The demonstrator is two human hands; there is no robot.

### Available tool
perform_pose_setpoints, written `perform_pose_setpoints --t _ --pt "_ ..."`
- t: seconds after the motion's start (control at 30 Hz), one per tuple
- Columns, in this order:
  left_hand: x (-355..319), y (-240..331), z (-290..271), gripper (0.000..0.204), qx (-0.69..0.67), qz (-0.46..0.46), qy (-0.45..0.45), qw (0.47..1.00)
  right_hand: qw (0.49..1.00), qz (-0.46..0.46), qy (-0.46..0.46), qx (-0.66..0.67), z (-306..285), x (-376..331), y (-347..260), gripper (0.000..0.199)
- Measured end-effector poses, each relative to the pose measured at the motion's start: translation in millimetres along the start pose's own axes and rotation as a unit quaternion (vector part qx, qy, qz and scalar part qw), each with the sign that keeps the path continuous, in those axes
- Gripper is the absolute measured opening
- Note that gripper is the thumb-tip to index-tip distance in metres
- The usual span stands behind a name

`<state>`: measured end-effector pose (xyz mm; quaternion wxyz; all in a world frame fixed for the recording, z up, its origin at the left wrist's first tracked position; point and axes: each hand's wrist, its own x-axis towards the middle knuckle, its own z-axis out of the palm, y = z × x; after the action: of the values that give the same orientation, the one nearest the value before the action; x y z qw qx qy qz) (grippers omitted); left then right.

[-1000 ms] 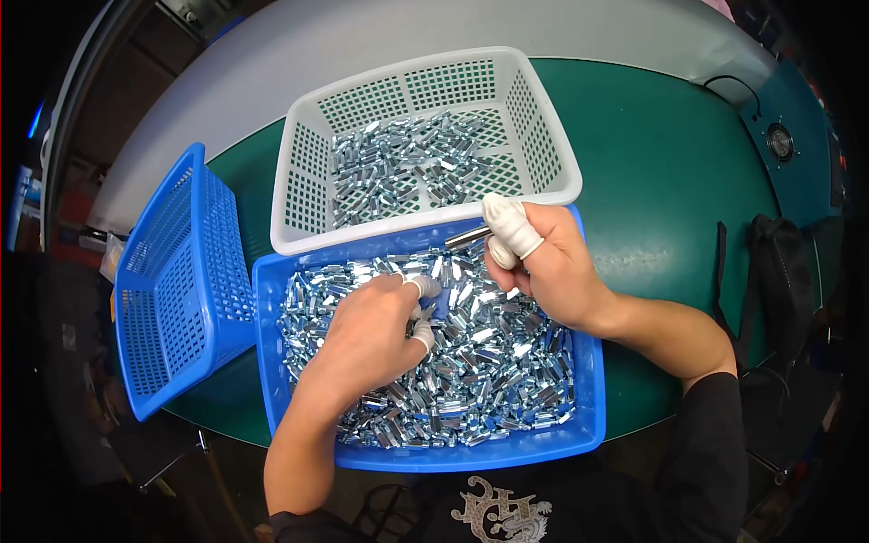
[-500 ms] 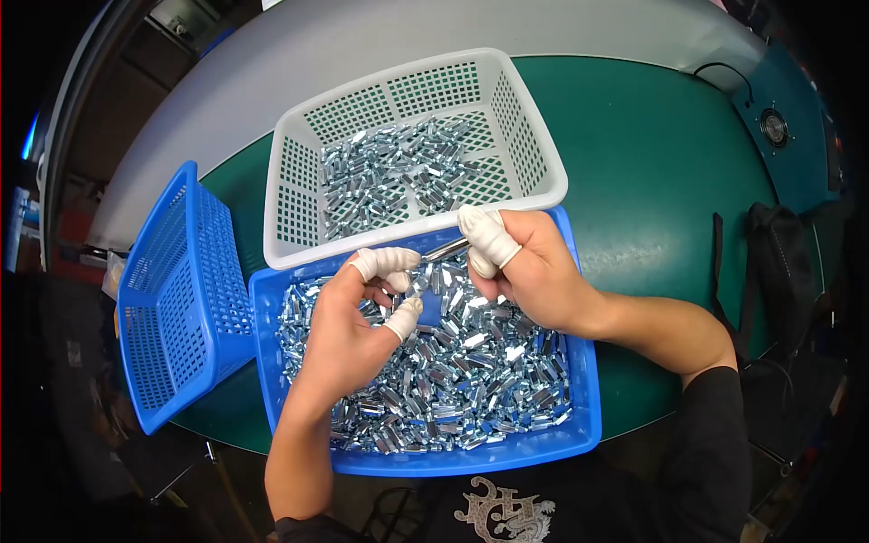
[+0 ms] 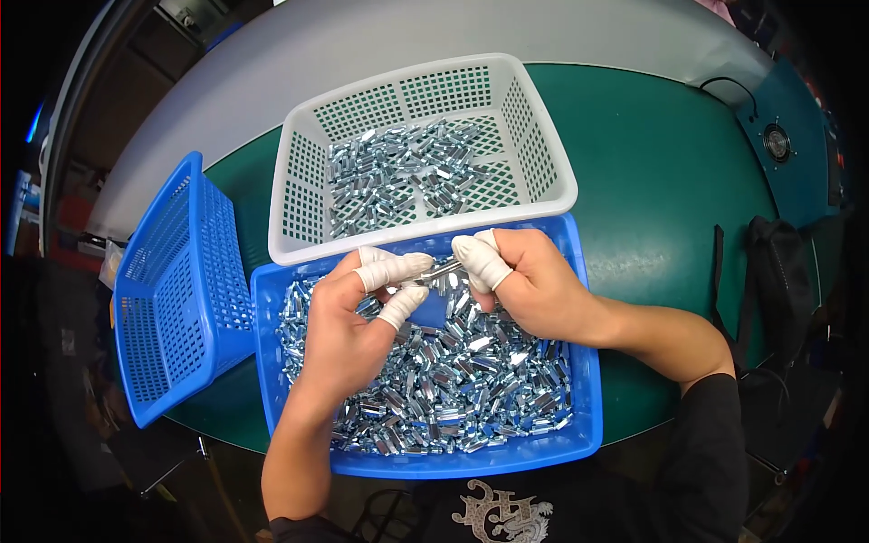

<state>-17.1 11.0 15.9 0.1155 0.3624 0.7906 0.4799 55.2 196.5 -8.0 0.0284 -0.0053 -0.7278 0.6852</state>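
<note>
Pinching one small metal piece point(image 3: 442, 269) between both hands, your left hand point(image 3: 348, 330) and right hand point(image 3: 534, 285) each grip one end; its long axis runs across between them.

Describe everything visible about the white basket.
The white basket is a rectangular plastic one with lattice walls, a solid rim and a perforated floor. It stands upright on the green table, its near rim against the far edge of the blue tray. A thin layer of small shiny metal parts covers its floor. Neither hand touches it.
</note>
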Motion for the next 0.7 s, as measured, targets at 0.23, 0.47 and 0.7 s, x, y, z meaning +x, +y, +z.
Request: perform_pose_setpoints --t 0.23,0.47,0.7 --pt "0 0 -1 0.025 0.022 0.052 -0.021 0.998 0.999 0.026 -0.026 0.001 -1 0 -8 0.039" --pt "3 -1 2 0.024 0.068 0.096 0.043 0.992 0.996 0.059 -0.056 0.047 -6 2 -1 0.043" --pt "-4 -8 9 0.023 -0.128 -0.058 0.006 0.99 0.996 0.048 -0.061 0.035 -5 2 -1 0.043"
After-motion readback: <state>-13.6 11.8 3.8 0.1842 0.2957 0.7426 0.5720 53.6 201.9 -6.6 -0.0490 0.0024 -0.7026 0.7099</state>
